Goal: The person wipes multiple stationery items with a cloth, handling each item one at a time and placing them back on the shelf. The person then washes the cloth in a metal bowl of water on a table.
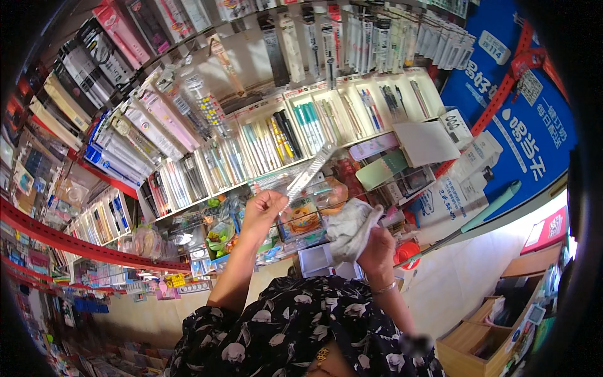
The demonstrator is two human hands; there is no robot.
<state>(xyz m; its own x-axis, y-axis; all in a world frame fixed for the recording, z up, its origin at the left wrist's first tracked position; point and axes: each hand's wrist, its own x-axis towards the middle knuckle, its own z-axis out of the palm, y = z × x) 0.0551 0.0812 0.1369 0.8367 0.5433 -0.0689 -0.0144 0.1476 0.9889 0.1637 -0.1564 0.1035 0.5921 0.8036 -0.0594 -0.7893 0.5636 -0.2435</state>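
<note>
My left hand [264, 210] pinches the lower end of a slim, pale striped packet [308, 173], which slants up to the right. Its contents are too small to tell. In my right hand [379, 250] is a crumpled grey-white cloth [349, 230], hanging beside the packet without touching it. Beyond both hands, white divided pen trays [301, 158] run across the shelf, filled with pens and markers. Below the packet lies a pack with a cookie picture [303, 220], among other small packaged goods.
Packaged pens [328, 47] hang from hooks above the trays. A green box [381, 170] and a white box [426, 141] lie to the right. A red metal rail [85, 245] curves along the left. On the right are a green-handled pole [490, 207] and a wooden drawer unit [476, 339].
</note>
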